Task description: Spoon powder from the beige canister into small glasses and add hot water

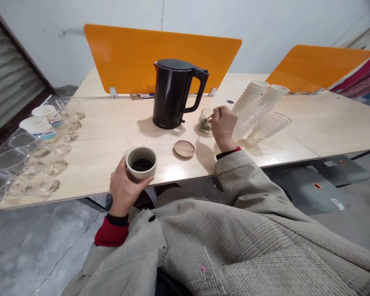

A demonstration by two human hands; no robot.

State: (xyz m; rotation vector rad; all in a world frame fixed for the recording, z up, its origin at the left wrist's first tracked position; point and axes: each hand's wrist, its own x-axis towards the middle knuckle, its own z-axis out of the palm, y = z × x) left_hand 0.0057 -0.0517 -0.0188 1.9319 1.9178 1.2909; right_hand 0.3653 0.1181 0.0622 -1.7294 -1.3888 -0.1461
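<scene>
Left hand (123, 189) curls its fingers around a ceramic cup (141, 163) of dark liquid at the near edge of the table (92, 164), lower center. Right of the black kettle (171, 93), the right hand (223, 127) pinches narrowly on something too thin to tell, just beside a small glass (205, 120) of green leaves.

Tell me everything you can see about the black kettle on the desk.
The black electric kettle stands upright on the pale wood-grain desktop, in front of an orange divider panel. Its tall, rounded body looks smooth, probably plastic or coated metal. It has a spout at the upper left, a closed lid and a loop handle on the right. Only the desktop appears to touch it.
</scene>
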